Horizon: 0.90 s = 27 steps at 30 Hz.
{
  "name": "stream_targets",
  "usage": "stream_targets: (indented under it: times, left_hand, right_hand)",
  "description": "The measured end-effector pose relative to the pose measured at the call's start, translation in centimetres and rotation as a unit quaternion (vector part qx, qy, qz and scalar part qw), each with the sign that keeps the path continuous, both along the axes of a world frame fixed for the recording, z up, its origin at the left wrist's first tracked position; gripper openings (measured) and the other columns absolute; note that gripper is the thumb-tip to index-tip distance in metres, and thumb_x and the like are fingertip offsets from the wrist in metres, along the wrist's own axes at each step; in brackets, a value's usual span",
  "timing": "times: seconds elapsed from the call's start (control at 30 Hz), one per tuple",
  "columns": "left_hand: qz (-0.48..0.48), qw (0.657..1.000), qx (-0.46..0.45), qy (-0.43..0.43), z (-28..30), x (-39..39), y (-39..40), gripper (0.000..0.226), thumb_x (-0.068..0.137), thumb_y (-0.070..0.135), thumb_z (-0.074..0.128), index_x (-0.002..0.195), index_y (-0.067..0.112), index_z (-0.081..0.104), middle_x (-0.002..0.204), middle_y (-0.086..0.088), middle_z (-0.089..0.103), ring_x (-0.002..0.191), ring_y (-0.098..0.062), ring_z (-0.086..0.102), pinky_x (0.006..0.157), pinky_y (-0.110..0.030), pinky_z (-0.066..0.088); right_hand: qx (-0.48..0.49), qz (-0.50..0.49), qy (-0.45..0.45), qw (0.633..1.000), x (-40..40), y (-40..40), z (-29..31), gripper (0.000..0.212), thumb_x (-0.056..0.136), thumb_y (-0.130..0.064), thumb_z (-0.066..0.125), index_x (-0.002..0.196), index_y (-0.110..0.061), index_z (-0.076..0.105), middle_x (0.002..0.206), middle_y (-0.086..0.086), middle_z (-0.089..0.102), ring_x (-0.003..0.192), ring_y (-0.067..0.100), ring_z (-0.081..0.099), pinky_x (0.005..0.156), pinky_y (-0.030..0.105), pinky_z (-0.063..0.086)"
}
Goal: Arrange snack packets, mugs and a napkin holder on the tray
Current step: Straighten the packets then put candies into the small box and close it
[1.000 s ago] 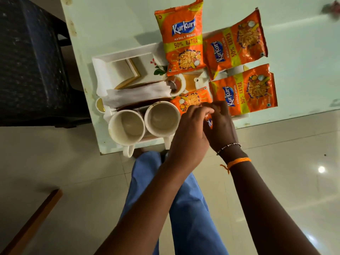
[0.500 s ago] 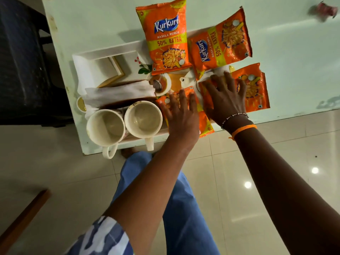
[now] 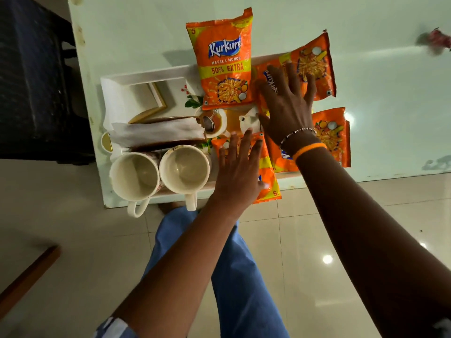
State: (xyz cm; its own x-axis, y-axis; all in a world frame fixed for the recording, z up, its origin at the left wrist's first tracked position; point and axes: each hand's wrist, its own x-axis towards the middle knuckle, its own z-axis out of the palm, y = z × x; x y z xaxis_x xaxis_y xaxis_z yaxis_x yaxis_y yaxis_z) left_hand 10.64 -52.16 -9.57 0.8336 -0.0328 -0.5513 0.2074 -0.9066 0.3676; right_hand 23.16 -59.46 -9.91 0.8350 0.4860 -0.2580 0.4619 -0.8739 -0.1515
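Note:
A white tray point(image 3: 146, 78) sits on the pale green table point(image 3: 366, 32). On its left end lie a napkin holder point(image 3: 156, 134) with white napkins and two cream mugs point(image 3: 134, 175) point(image 3: 184, 169). Several orange Kurkure packets lie across the tray. My left hand point(image 3: 240, 172) rests flat, fingers spread, on the nearest packet point(image 3: 267, 181). My right hand point(image 3: 286, 106) lies flat, fingers spread, on the far right packet point(image 3: 314, 62). An upright packet point(image 3: 225, 64) lies at the back. Another packet point(image 3: 332, 135) lies at the right, partly under my wrist.
A dark chair point(image 3: 31, 76) stands left of the table. The nearest packet overhangs the table's front edge. A small reddish object point(image 3: 439, 40) lies at the far right of the table. My blue trouser leg point(image 3: 234, 264) and tiled floor fill the foreground.
My hands parted from the nearest packet. The left hand flattened on it; the right hand moved first to the right packet, then further back onto the far right packet.

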Motion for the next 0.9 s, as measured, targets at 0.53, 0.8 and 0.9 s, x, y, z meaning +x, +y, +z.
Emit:
stream_targets:
  times: [0.53,0.8,0.9]
  left_hand:
    - [0.171,0.951,-0.173,-0.191,3.5,-4.0,0.7,0.038,0.087,0.018,0.055,0.124,0.013,0.052,0.132,-0.006,0.05,0.126,-0.022,0.043,0.103,-0.035,0.04]
    - [0.507,0.808,-0.295,-0.06,3.3,-15.9,2.7,0.022,0.091,0.003,0.05,0.081,0.018,0.062,0.082,0.006,0.063,0.069,0.001,0.06,0.072,-0.017,0.047]
    - [0.698,0.622,-0.355,-0.023,2.3,-17.5,6.0,0.021,0.093,0.005,0.044,0.087,0.017,0.06,0.08,-0.002,0.058,0.066,-0.005,0.06,0.068,-0.02,0.051]
  right_hand:
    - [0.1,-0.14,-0.074,0.982,-5.8,-3.4,1.7,0.041,0.088,-0.035,0.045,0.122,-0.015,0.054,0.139,0.015,0.047,0.132,0.041,0.033,0.108,0.05,0.026]
    - [0.288,-0.461,-0.017,0.839,-16.8,-6.8,0.2,0.024,0.085,0.001,0.049,0.109,-0.001,0.052,0.102,0.012,0.047,0.094,0.029,0.048,0.084,0.036,0.041]
    - [0.38,-0.588,0.068,0.711,-17.0,-6.9,-0.8,0.03,0.091,-0.002,0.045,0.121,-0.002,0.049,0.107,0.008,0.048,0.079,0.013,0.052,0.069,0.019,0.045]
